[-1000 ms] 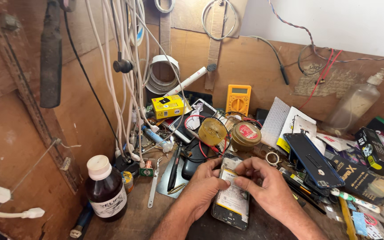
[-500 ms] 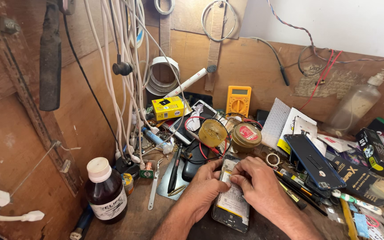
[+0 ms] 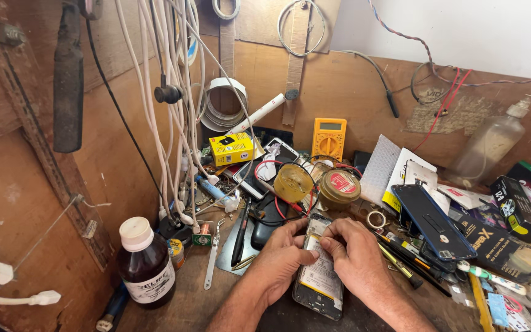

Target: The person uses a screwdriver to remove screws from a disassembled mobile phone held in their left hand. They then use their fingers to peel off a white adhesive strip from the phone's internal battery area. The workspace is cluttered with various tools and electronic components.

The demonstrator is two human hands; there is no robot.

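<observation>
An opened smartphone (image 3: 321, 280) lies back-side up on the cluttered wooden bench, its battery and inner parts showing. My left hand (image 3: 283, 255) grips the phone's left edge near the top, with the thumb on its inside. My right hand (image 3: 350, 251) rests over the upper right of the phone, fingertips pinched together on its inner surface. Whether the right fingers hold a small part is hidden.
A brown bottle with a white cap (image 3: 147, 264) stands at the left. Behind the phone are two round tins (image 3: 338, 187), a yellow multimeter (image 3: 329, 138), a yellow box (image 3: 231, 148), tweezers (image 3: 212, 261), a blue phone panel (image 3: 432, 222), and white cables (image 3: 173, 110) hanging down.
Both hands have shifted slightly up the phone and closed in together near its top. The phone itself has stayed in place.
</observation>
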